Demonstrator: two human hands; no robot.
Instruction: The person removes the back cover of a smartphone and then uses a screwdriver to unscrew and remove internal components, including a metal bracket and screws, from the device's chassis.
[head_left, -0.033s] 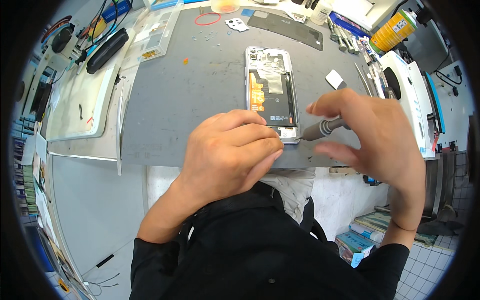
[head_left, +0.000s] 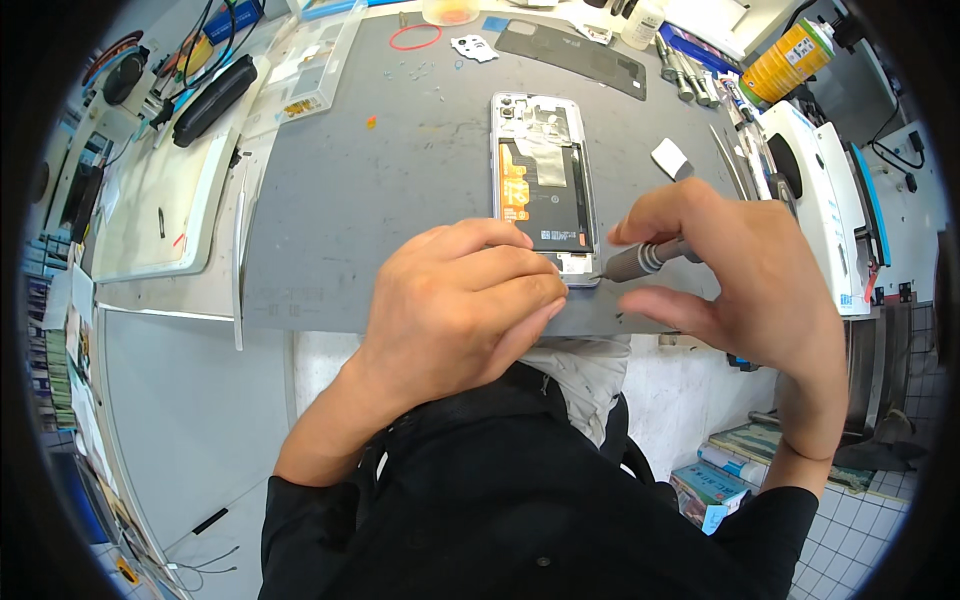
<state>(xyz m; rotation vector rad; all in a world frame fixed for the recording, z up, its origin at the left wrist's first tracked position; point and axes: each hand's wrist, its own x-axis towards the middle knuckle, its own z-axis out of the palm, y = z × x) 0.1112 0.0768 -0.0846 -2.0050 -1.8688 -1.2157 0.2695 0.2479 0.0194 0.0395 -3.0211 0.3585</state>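
Observation:
An opened smartphone (head_left: 555, 205) lies on the grey mat, its black battery, orange flex and silver shielding exposed. Curled over its lower left end, my left hand (head_left: 465, 300) steadies it with fingers close together; the fingertips are partly hidden. A grey screwdriver (head_left: 632, 263) slants down to the left, its thin tip at the phone's lower right corner. My right hand (head_left: 745, 270) has the screwdriver's rear end within its grip, while thumb and index finger stand apart on either side of the handle. The other right fingers are hidden behind the hand.
Beyond the phone lies a dark back cover (head_left: 572, 60), with a white metal plate (head_left: 474, 48) and red rubber band (head_left: 415, 38) near it. Several screwdrivers (head_left: 685, 78), tweezers (head_left: 728, 160) and a yellow spray can (head_left: 787, 65) stand right. A parts box (head_left: 318, 70) is left.
My right thumb and index finger have shifted slightly along the screwdriver's handle. The phone and my left hand have stayed in place.

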